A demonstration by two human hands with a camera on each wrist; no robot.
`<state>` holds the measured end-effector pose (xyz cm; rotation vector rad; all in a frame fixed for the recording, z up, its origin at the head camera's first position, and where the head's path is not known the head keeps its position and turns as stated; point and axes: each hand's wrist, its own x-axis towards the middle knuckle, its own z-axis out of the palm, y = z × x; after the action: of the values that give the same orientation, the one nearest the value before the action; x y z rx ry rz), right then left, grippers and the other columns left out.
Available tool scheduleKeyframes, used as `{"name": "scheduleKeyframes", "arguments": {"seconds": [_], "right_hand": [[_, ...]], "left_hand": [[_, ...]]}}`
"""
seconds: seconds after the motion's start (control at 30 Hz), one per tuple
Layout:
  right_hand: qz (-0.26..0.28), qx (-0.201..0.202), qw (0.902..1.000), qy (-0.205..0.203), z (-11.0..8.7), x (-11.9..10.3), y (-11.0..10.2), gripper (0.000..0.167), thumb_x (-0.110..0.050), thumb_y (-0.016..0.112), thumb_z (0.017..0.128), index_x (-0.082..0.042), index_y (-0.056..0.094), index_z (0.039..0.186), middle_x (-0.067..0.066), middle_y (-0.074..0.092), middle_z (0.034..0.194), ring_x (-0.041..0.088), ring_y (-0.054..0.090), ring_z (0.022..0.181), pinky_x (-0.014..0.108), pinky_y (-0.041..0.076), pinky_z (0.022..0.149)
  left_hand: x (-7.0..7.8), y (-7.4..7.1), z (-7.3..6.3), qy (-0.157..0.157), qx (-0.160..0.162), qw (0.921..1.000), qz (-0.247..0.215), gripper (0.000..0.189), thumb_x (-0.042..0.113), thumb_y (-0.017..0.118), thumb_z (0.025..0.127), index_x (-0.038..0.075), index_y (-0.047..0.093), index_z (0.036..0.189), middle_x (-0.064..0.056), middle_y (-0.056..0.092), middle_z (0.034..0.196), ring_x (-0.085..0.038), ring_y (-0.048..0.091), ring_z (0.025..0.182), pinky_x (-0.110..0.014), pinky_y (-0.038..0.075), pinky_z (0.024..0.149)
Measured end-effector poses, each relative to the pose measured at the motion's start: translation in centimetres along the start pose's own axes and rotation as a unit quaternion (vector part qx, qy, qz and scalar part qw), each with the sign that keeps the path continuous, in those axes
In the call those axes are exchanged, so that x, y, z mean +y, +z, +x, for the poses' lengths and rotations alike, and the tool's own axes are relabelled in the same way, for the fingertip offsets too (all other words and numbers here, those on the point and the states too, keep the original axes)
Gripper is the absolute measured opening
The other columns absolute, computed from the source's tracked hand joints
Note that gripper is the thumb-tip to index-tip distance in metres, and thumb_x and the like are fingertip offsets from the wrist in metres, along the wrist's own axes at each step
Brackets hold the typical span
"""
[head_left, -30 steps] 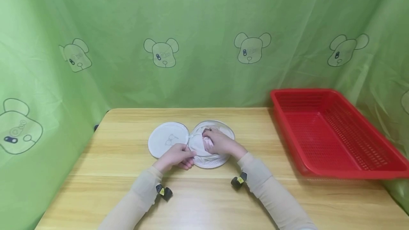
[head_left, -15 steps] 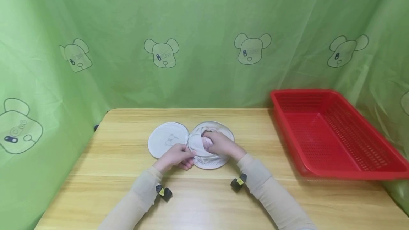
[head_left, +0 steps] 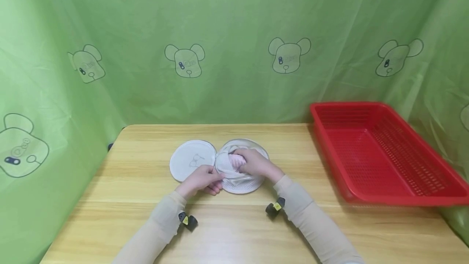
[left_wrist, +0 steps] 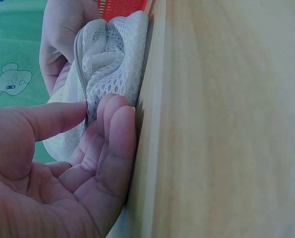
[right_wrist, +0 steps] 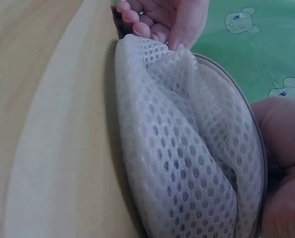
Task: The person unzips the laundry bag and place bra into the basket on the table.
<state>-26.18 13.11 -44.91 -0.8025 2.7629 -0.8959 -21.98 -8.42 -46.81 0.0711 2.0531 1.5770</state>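
Note:
A round white mesh laundry bag (head_left: 242,186) lies unzipped on the table, its flat lid (head_left: 191,161) folded out to the left. My left hand (head_left: 202,179) pinches the zippered rim at the front left between thumb and fingers. The left wrist view shows that thumb (left_wrist: 63,119) on the rim, with crumpled mesh (left_wrist: 112,64) beyond it. Into the bag's mouth reaches my right hand (head_left: 255,163), fingers curled round a pale pink striped cloth (head_left: 237,161). In the right wrist view, the mesh wall (right_wrist: 177,163) hides most of the right hand's fingers and the cloth.
A large red plastic basket (head_left: 357,162) stands at the right of the wooden table (head_left: 154,137). Green curtains (head_left: 234,89) printed with bear heads hang behind and at both sides. Both wrists wear small black camera mounts (head_left: 188,220).
My right hand has shifted slightly inside the bag, and the pink cloth shows more plainly. The bag's front rim sags a little. My left hand keeps its place.

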Motion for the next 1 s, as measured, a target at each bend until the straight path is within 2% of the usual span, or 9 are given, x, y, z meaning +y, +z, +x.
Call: {"name": "scheduleKeyframes", "arguments": {"seconds": [0.3, 0.63, 1.0], "right_hand": [[0.003, 0.009, 1.0, 0.001, -0.13, -0.14, -0.48, 0.048, -0.002, 0.076, 0.071, -0.008, 0.064, 0.118, 0.013, 0.069, 0.114, 0.031, 0.063, 0.106, 0.049, 0.049, 0.098], [0.046, 0.027, 0.9985, 0.008, -0.17, -0.43, -0.83, 0.045, 0.001, 0.075, 0.071, -0.005, 0.065, 0.114, 0.014, 0.069, 0.112, 0.03, 0.062, 0.105, 0.049, 0.048, 0.098], [0.072, 0.061, 0.9956, 0.005, 0.18, 0.09, -0.88, 0.047, -0.005, 0.079, 0.07, -0.006, 0.065, 0.115, 0.012, 0.07, 0.11, 0.028, 0.061, 0.102, 0.046, 0.048, 0.095]], "left_hand": [[-0.12, -0.1, 0.12, -0.001, 0.001, 1.0, 0.0, 0.021, 0.022, 0.062, 0.094, 0.001, 0.059, 0.09, -0.007, 0.067, 0.073, -0.012, 0.063, 0.058, -0.029, 0.06, 0.059], [-0.05, -0.13, 0.07, -0.008, 0.0, 1.0, -0.004, 0.021, 0.022, 0.062, 0.094, 0.002, 0.059, 0.089, -0.007, 0.067, 0.072, -0.012, 0.064, 0.058, -0.029, 0.06, 0.059], [-0.04, -0.05, 0.22, -0.005, 0.002, 1.0, 0.006, 0.022, 0.022, 0.062, 0.094, 0.001, 0.058, 0.088, -0.008, 0.068, 0.073, -0.012, 0.063, 0.058, -0.029, 0.059, 0.058]]}}
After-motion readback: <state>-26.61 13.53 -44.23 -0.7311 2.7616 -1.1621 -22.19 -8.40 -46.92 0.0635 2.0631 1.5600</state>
